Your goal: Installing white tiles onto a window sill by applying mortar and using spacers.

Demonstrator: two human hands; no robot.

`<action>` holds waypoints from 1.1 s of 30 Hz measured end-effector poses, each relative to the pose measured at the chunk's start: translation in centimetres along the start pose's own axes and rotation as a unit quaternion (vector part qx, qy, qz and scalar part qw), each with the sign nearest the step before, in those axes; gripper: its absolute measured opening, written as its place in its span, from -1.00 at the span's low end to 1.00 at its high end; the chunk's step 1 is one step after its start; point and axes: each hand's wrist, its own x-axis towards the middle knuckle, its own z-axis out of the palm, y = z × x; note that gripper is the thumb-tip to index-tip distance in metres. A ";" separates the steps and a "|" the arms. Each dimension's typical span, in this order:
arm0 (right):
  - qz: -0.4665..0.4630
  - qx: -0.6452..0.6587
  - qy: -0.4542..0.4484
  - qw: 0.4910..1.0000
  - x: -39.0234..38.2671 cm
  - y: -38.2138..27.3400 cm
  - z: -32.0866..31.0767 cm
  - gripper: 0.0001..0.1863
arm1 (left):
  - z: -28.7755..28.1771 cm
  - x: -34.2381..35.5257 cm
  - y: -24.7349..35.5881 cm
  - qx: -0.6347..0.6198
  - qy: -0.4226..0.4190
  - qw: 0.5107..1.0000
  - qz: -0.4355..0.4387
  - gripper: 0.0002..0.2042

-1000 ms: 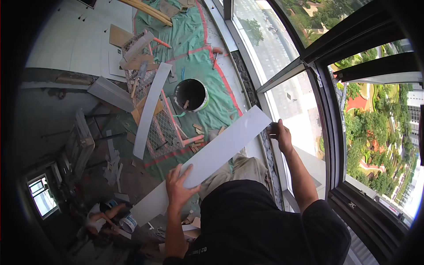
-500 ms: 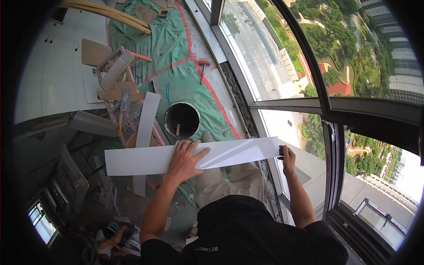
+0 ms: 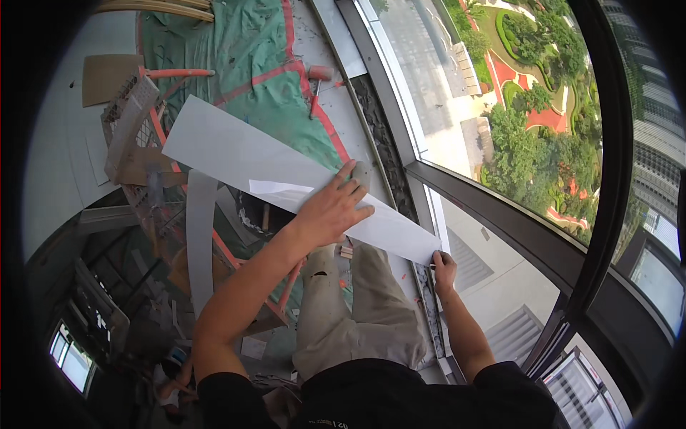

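A long white strip of board point(image 3: 250, 146) slants across in front of me, its wide far end up to the left and its narrow end at lower right. My left hand point(image 3: 332, 211) lies over the middle of the strip, fingers bent toward its far edge and thumb apart, holding it. At the narrow end my right hand point(image 3: 444, 270) pinches the strip's corner; a small dark thing shows at these fingers, too little of it to name. Beneath the strip, a dark bucket point(image 3: 275, 220) with a handled tool in it is mostly hidden.
Green sheeting point(image 3: 250, 64) edged with red tape covers the floor. Another pale strip point(image 3: 201, 236) leans by a cluttered crate-like stand point(image 3: 161, 193). A paint roller point(image 3: 319, 75) lies near the window frame point(image 3: 493, 214) on my right. Another person point(image 3: 170, 386) crouches at lower left.
The strip has swung from nearly level to a slant, its left end rising away from me and its right end dropping. Both hands moved with it, and it now covers much of the bucket.
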 end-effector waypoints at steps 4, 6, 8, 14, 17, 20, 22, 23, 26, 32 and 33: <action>0.098 0.025 -0.083 0.991 6.5 2.5 4.3 -0.52 | 7.7 7.7 -6.2 0.047 0.057 0.997 0.038 -0.44; 0.144 0.063 -0.089 0.984 9.5 4.7 6.4 -0.51 | 11.6 12.0 -9.2 0.012 0.026 0.999 0.038 -0.26; 0.164 0.067 -0.099 0.979 12.2 6.7 8.5 -0.51 | 16.6 16.0 -11.2 0.026 0.051 0.998 0.036 -0.35; 0.199 0.088 -0.108 0.970 20.5 14.2 13.2 -0.55 | 29.2 26.1 -17.1 0.020 0.053 0.996 0.074 -0.62; 0.192 0.103 -0.102 0.971 24.2 17.2 16.6 -0.59 | 35.0 29.6 -20.5 0.048 0.125 0.987 0.087 -0.71; 0.195 0.102 -0.080 0.972 26.7 19.8 18.3 -0.59 | 39.5 31.8 -21.9 0.044 0.098 0.990 0.096 -0.66; 0.190 0.124 -0.063 0.972 28.0 21.7 19.6 -0.58 | 41.5 33.5 -22.6 0.042 0.083 0.990 0.107 -0.61; 0.182 0.130 -0.055 0.973 28.8 22.7 19.7 -0.58 | 42.2 34.6 -22.9 0.034 0.070 0.990 0.113 -0.55; 0.139 0.070 -0.044 0.987 30.0 23.4 21.2 -0.60 | 44.5 36.2 -23.7 0.060 0.037 0.989 0.133 -0.39; 0.084 0.044 0.031 0.995 31.1 26.2 23.4 -0.54 | 47.6 38.4 -24.8 0.066 0.040 0.982 0.171 -0.19; 0.075 0.053 0.046 0.995 31.6 27.8 23.4 -0.53 | 48.2 39.3 -24.6 0.074 0.046 0.980 0.177 -0.19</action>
